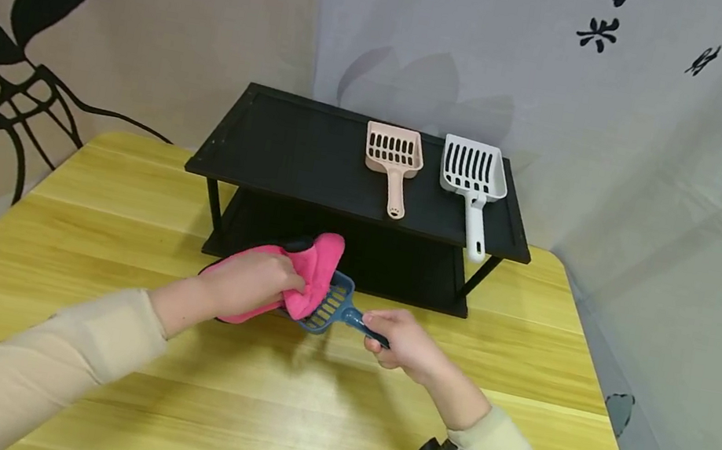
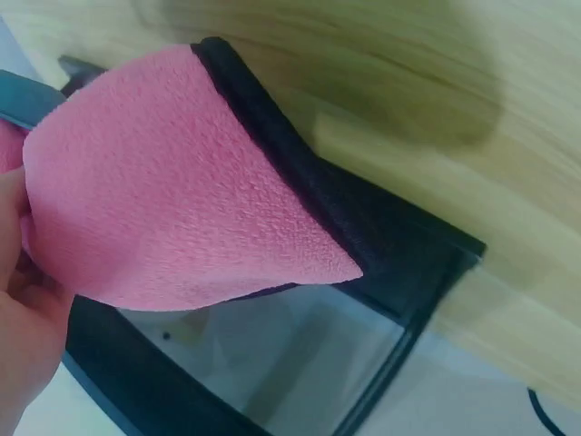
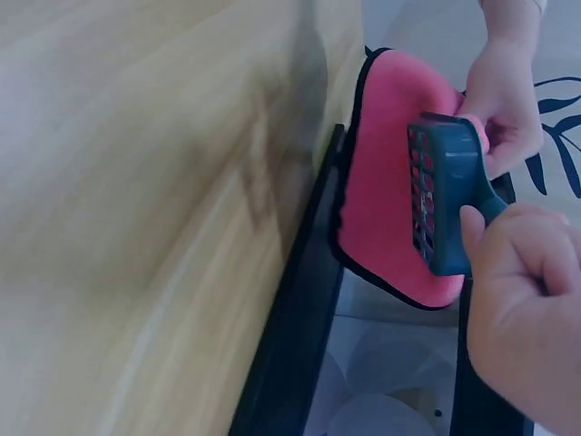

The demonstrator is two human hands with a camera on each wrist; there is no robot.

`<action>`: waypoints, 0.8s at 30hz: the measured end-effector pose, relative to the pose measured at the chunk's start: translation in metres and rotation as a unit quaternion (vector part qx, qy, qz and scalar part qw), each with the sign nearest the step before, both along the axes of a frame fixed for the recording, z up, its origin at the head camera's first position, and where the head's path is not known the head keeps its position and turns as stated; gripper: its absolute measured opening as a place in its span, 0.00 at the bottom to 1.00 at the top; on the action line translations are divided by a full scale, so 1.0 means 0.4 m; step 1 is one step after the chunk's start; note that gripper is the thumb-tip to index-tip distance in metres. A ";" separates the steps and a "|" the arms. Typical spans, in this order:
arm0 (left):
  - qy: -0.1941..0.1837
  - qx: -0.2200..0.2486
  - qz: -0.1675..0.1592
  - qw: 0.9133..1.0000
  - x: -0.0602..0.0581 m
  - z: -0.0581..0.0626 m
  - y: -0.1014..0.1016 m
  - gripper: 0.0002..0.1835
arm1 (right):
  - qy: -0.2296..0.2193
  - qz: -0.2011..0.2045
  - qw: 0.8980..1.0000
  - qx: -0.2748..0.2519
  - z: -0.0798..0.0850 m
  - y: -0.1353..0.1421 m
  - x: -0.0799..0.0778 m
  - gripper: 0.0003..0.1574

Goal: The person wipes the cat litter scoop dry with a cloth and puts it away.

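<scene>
My right hand (image 1: 400,341) grips the dark handle of a blue slotted litter scoop (image 1: 339,305), held up over the table in front of the rack. A pink cloth (image 1: 320,274) with black edging is bunched in my left hand (image 1: 254,285), pressed against the scoop's slotted head and covering part of it. In the left wrist view the cloth (image 2: 182,182) drapes wide past the fingers. From the right wrist view, the scoop (image 3: 449,195) stands in front of the spread cloth (image 3: 386,173), with the left hand behind.
A black two-tier rack (image 1: 301,151) stands at the back of the wooden table (image 1: 299,422). On its top shelf lie a pink slotted scoop (image 1: 397,159) and a white one (image 1: 476,177), whose handle overhangs the front edge. Printed curtains (image 1: 633,143) hang behind.
</scene>
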State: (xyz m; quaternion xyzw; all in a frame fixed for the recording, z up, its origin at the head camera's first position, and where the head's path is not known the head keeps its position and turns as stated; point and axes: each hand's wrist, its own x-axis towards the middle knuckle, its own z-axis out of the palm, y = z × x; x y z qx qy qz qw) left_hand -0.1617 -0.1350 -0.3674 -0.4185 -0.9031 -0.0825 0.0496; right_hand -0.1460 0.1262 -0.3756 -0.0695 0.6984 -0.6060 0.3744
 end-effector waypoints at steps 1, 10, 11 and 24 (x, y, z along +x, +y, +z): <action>0.009 0.001 0.004 1.000 -0.001 0.003 -0.008 0.07 | 0.003 -0.001 1.000 0.002 0.003 0.003 -0.002 0.16; -0.008 0.114 0.139 0.984 -0.016 0.032 -0.072 0.13 | 0.025 0.003 0.998 0.050 0.002 0.029 -0.012 0.16; -0.015 0.121 0.138 0.983 -0.017 0.036 -0.063 0.12 | 0.026 0.006 0.998 0.055 0.001 0.026 -0.012 0.16; -0.121 0.105 0.101 0.982 -0.015 -0.006 0.078 0.06 | 0.213 0.057 0.961 0.166 -0.007 -0.049 0.000 0.18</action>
